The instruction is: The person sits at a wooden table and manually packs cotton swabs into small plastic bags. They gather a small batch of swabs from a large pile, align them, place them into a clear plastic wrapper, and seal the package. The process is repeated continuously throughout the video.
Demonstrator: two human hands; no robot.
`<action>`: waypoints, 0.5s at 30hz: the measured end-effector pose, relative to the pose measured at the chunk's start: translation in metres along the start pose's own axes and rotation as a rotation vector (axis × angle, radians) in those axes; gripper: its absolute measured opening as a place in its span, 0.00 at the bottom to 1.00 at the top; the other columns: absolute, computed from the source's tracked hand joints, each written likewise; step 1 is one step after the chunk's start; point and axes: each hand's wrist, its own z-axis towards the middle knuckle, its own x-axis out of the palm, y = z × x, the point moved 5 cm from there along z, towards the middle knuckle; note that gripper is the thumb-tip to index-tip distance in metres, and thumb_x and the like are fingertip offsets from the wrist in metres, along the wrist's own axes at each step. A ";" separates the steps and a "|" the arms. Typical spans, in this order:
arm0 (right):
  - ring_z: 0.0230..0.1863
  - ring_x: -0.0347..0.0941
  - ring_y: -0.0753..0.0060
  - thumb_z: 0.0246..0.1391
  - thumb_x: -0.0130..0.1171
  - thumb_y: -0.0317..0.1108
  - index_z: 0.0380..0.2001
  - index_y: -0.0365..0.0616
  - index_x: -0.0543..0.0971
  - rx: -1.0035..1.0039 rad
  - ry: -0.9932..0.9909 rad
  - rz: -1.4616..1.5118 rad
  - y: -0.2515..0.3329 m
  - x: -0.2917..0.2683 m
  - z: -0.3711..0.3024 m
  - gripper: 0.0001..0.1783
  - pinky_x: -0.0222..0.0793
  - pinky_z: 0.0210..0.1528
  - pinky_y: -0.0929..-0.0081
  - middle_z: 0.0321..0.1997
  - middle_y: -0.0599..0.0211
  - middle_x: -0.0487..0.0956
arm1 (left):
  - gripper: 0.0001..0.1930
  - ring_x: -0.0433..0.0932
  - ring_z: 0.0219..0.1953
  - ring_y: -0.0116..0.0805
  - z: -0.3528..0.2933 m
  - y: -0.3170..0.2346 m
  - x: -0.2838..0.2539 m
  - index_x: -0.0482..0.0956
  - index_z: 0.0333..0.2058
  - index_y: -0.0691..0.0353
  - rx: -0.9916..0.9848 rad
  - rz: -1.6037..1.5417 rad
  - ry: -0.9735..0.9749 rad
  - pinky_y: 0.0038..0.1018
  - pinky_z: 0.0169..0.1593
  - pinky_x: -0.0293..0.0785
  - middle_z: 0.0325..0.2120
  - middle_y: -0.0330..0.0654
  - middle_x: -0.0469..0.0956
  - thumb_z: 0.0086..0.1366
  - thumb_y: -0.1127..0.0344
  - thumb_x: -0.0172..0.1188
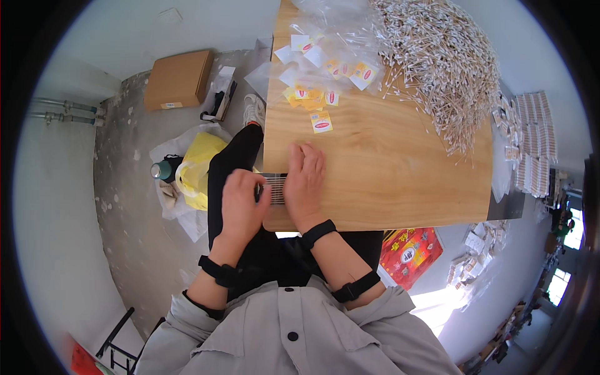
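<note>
A flat row of thin parallel sticks, which look like cotton swabs [276, 190], lies at the left edge of the wooden table [375, 181]. My left hand [242, 201] is closed, its thumb and curled fingers at the outer end of the row. On the other end, my right hand [304, 182] rests with fingers stretched out along the tabletop. Whether a clear bag wraps the sticks I cannot tell. Farther up the table lie several yellow and white printed cards [321, 122], beside clear plastic bags [337, 25].
A big heap of loose cotton swabs [437, 62] covers the far right of the table. Stacked swab packs [535, 134] stand beyond its right edge. On the floor are a cardboard box [178, 80], a yellow bag [203, 164], a green-capped bottle [160, 170] and a red printed bag [412, 256].
</note>
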 end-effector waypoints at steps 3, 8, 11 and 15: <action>0.64 0.61 0.50 0.55 0.49 0.24 0.56 0.37 0.70 -0.007 -0.032 0.009 -0.001 -0.002 0.003 0.23 0.51 0.70 0.49 0.54 0.54 0.67 | 0.24 0.72 0.50 0.43 -0.015 0.035 -0.017 0.69 0.52 0.66 -0.128 0.026 -0.307 0.35 0.51 0.70 0.45 0.49 0.73 0.59 0.67 0.66; 0.58 0.63 0.47 0.52 0.49 0.20 0.52 0.37 0.72 -0.021 -0.090 -0.013 0.004 -0.004 0.004 0.21 0.57 0.64 0.52 0.51 0.53 0.68 | 0.21 0.78 0.39 0.27 -0.041 0.088 0.040 0.72 0.50 0.62 -0.897 -1.299 -0.286 0.24 0.41 0.74 0.38 0.36 0.78 0.63 0.60 0.67; 0.58 0.63 0.47 0.51 0.49 0.19 0.52 0.37 0.72 -0.027 -0.114 -0.029 0.004 -0.004 0.003 0.22 0.58 0.64 0.53 0.50 0.53 0.68 | 0.13 0.76 0.33 0.18 -0.047 0.068 0.062 0.76 0.42 0.58 -0.944 -1.476 -0.247 0.18 0.34 0.71 0.32 0.30 0.78 0.63 0.60 0.67; 0.57 0.63 0.47 0.50 0.49 0.18 0.52 0.37 0.72 -0.033 -0.108 -0.055 0.012 -0.001 0.003 0.23 0.58 0.63 0.53 0.51 0.53 0.68 | 0.10 0.72 0.26 0.16 -0.046 0.068 0.072 0.79 0.38 0.57 -0.928 -1.360 -0.277 0.17 0.26 0.63 0.29 0.29 0.79 0.63 0.61 0.67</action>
